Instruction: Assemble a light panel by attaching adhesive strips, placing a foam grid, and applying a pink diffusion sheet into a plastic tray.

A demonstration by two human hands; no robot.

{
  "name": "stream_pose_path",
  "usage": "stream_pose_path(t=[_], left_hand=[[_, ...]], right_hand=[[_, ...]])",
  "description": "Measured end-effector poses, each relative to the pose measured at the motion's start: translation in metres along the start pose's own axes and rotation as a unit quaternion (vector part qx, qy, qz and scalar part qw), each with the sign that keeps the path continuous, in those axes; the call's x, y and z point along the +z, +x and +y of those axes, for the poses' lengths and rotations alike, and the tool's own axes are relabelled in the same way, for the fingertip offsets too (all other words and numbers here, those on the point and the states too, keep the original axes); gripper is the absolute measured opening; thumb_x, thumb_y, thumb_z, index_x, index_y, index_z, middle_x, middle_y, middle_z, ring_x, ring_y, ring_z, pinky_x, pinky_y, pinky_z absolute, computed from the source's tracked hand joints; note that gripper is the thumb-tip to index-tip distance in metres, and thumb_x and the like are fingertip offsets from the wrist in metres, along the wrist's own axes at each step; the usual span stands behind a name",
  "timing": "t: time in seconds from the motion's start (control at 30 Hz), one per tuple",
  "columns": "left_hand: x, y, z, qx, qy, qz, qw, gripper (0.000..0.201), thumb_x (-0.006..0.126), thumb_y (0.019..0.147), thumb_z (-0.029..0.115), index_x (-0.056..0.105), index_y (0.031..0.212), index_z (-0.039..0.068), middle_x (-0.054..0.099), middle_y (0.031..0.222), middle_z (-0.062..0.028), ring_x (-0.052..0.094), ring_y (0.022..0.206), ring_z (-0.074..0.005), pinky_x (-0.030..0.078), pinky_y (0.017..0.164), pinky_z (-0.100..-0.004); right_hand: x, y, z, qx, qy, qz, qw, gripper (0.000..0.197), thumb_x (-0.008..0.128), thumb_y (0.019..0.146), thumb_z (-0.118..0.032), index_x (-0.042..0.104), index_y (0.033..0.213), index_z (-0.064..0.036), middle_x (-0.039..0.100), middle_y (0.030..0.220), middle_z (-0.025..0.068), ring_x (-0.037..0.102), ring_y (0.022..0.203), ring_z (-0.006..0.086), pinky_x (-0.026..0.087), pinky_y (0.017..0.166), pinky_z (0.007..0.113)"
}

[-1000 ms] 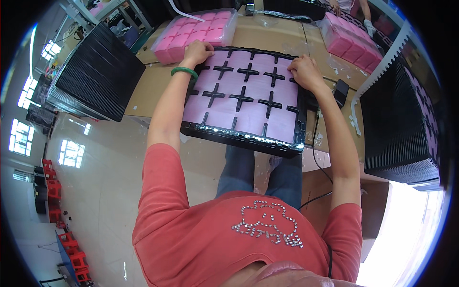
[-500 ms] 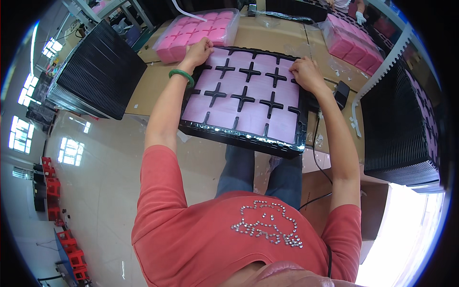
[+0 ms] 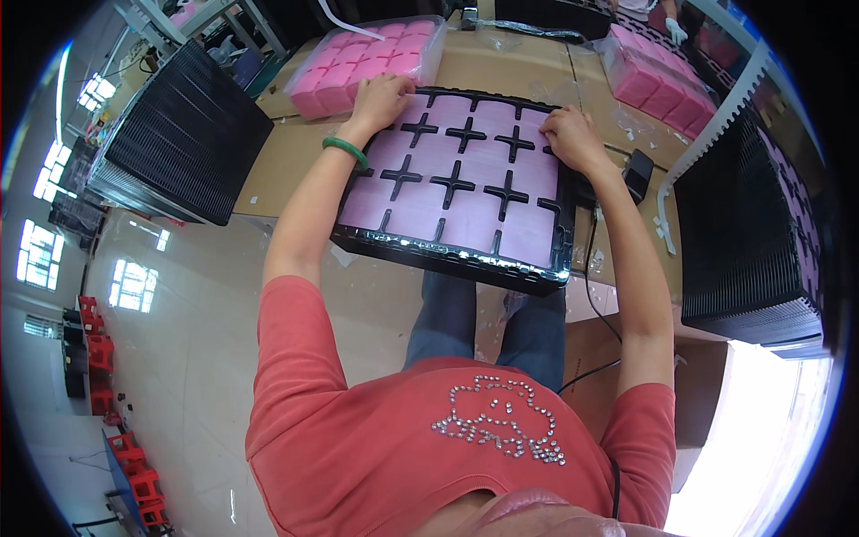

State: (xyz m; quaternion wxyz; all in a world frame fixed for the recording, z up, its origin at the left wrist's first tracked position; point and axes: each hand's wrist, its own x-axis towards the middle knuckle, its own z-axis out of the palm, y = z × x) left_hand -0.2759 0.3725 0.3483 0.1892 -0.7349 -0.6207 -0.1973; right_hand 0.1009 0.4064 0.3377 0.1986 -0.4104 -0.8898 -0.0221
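Note:
A black plastic tray sits tilted before me, partly past the table's front edge. Lilac sheets fill its compartments, and black cross-shaped dividers stick up between them. My left hand, below a green bangle, lies over the tray's far left corner with its fingers bent; what its fingertips grip is hidden. At the far right corner my right hand has thumb and fingers pinched together, at the edge of a lilac sheet. Whatever lies between those fingers is too small to make out.
Pink stacked sheets in clear plastic stand behind the tray, with another pink pack at far right. Stacks of black trays rise at left and right. A black cable hangs off the table. Another person's gloved hand shows far right.
My left hand has shifted right and inward along the tray's far left corner, its wrist turning. My right hand stays where it was. The tray has hardly moved.

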Motion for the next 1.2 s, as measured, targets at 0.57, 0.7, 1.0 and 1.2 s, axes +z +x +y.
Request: stream_pose_path(t=[0.57, 0.7, 1.0, 1.2], left_hand=[[-0.009, -0.004, 0.063, 0.159, 0.012, -0.141, 0.977, 0.037, 0.044, 0.103, 0.035, 0.067, 0.125, 0.015, 0.06, 0.134, -0.0048, 0.052, 0.128, -0.024, 0.034, 0.107, -0.045], [-0.009, -0.021, 0.067, 0.145, 0.113, -0.13, 0.974, 0.04, 0.044, 0.103, 0.038, 0.065, 0.126, 0.013, 0.058, 0.136, -0.0078, 0.052, 0.128, -0.0264, 0.034, 0.106, -0.0463], [-0.114, -0.123, 0.109, 0.155, -0.159, -0.096, 0.97, 0.02, 0.063, 0.092, 0.011, 0.071, 0.109, 0.006, 0.066, 0.11, -0.0087, 0.059, 0.107, -0.0276, 0.041, 0.097, -0.0395], [-0.133, -0.153, 0.116, 0.177, -0.155, -0.191, 0.953, 0.03, 0.065, 0.081, 0.001, 0.072, 0.11, 0.007, 0.065, 0.114, -0.0062, 0.06, 0.108, -0.0263, 0.04, 0.101, -0.0404]], right_hand=[[0.001, 0.015, 0.0, 0.01, -0.03, -0.004, 0.999, 0.022, 0.062, 0.082, -0.013, 0.078, 0.096, -0.0098, 0.072, 0.101, 0.0156, 0.059, 0.115, 0.0316, 0.04, 0.103, 0.045], [0.0, 0.005, -0.001, 0.011, -0.028, -0.013, 0.999, 0.022, 0.063, 0.084, -0.014, 0.077, 0.099, -0.0087, 0.071, 0.109, 0.0138, 0.058, 0.117, 0.0305, 0.041, 0.103, 0.044], [-0.054, -0.109, -0.083, -0.158, 0.127, 0.064, 0.977, 0.026, 0.065, 0.081, -0.005, 0.072, 0.106, -0.0075, 0.07, 0.109, 0.0065, 0.056, 0.119, 0.0286, 0.043, 0.103, 0.043], [-0.055, -0.171, -0.096, -0.12, 0.093, 0.018, 0.988, 0.027, 0.068, 0.077, -0.005, 0.074, 0.104, -0.0088, 0.069, 0.116, 0.0055, 0.054, 0.123, 0.0277, 0.038, 0.11, 0.045]])
